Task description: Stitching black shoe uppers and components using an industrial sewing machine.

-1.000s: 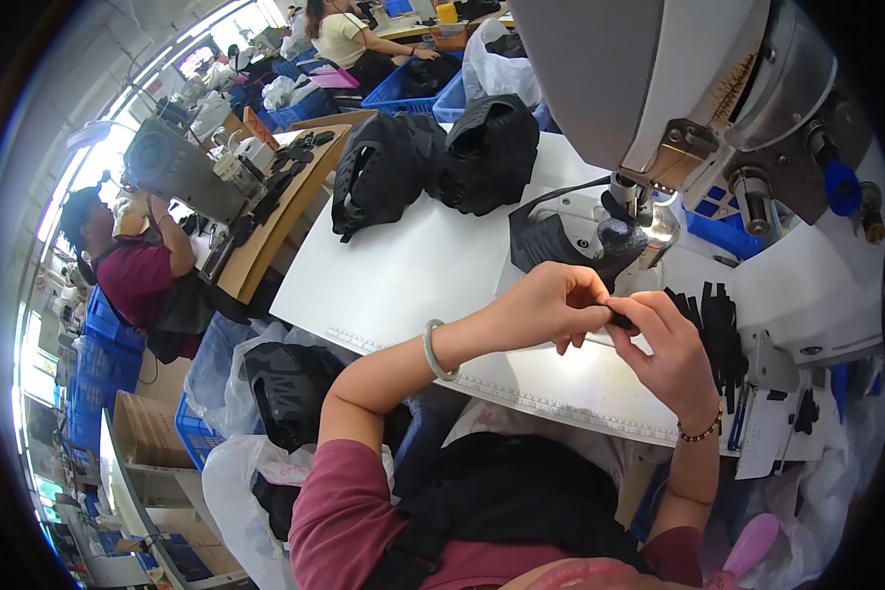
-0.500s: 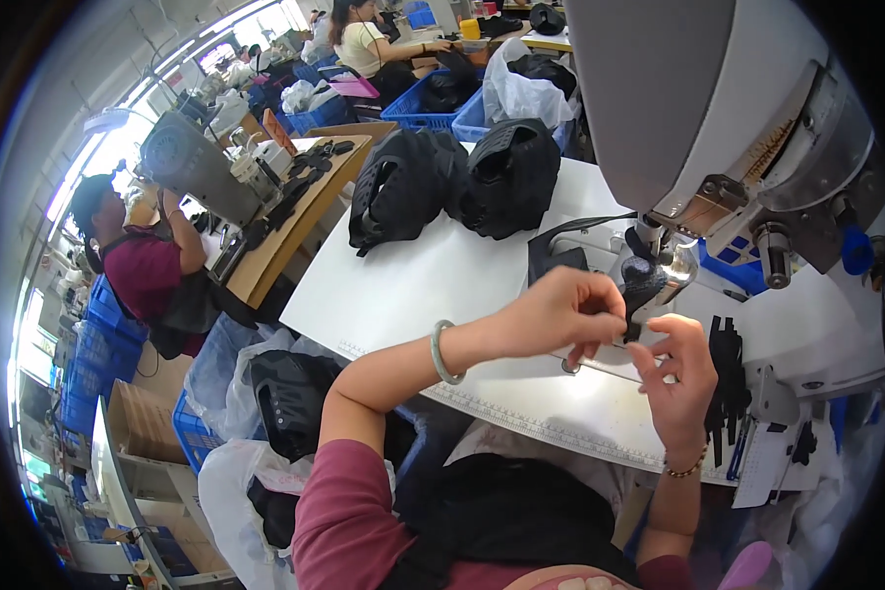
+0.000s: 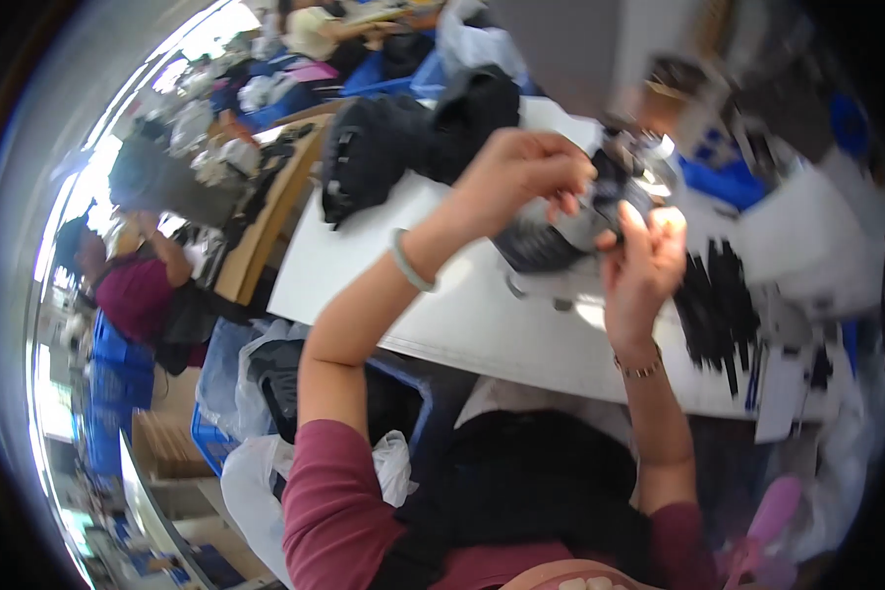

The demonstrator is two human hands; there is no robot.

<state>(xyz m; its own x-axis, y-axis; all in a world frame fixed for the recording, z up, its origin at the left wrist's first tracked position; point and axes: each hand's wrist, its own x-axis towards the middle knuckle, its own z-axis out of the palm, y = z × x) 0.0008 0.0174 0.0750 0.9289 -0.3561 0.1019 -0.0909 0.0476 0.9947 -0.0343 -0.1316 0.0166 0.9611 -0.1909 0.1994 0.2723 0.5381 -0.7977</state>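
My left hand point(image 3: 526, 182) is raised over the white table beside the sewing machine's needle area, its fingers curled into a pinch. What they hold, if anything, is blurred. Close by on the right, my right hand point(image 3: 641, 261) has its thumb and fingers drawn together, with a small dark bit at the tips. Between and below the hands lies a black sewn piece point(image 3: 539, 241), partly hidden by my left hand. The sewing machine point(image 3: 570, 49) stands just beyond, smeared by motion.
Two bulky black sewn pieces point(image 3: 376, 147) sit at the far left of the white table point(image 3: 442, 320). Black strips point(image 3: 713, 310) lie to the right. A blue crate point(image 3: 209, 441) with black goods stands left below. A person point(image 3: 146, 285) works at another machine on the left.
The view has shifted and blurred. Both hands have moved up in the picture. The black piece now shows below my left hand, nearer the table's front.
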